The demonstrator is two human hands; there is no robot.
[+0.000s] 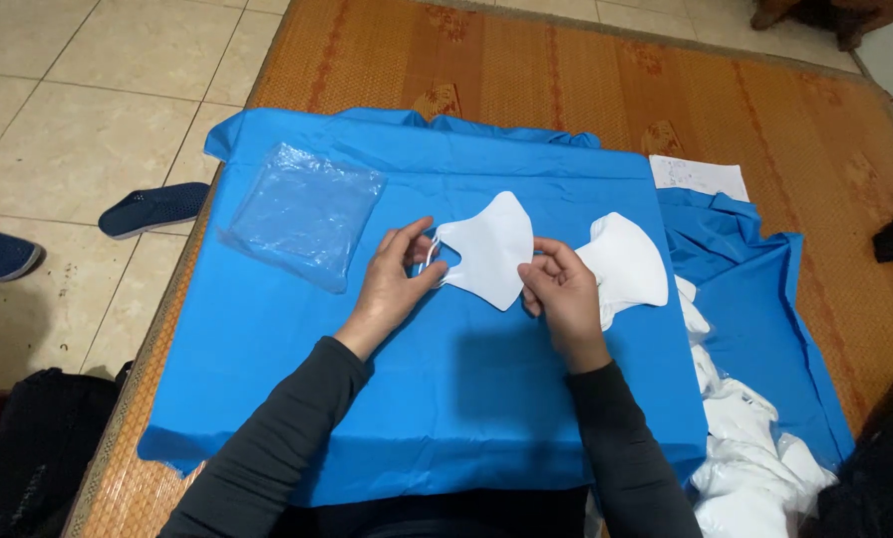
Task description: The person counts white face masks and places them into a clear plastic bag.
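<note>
Clearly light and floppy, the white mask [488, 249] lies flat on the blue cloth [446, 369], the left hand [395, 279] pinching its ear loop and the right hand [563, 284] gripping its opposite edge, both fingers closed on it, best held by those thin loops

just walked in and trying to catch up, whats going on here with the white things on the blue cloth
A person in dark sleeves holds a white face mask between both hands over a blue cloth. The left hand pinches its ear loop side, and the right hand grips the other edge. A second white mask lies just right of the right hand, a clear plastic bag lies to the left, and a pile of white masks sits at the cloth's right edge.
</note>
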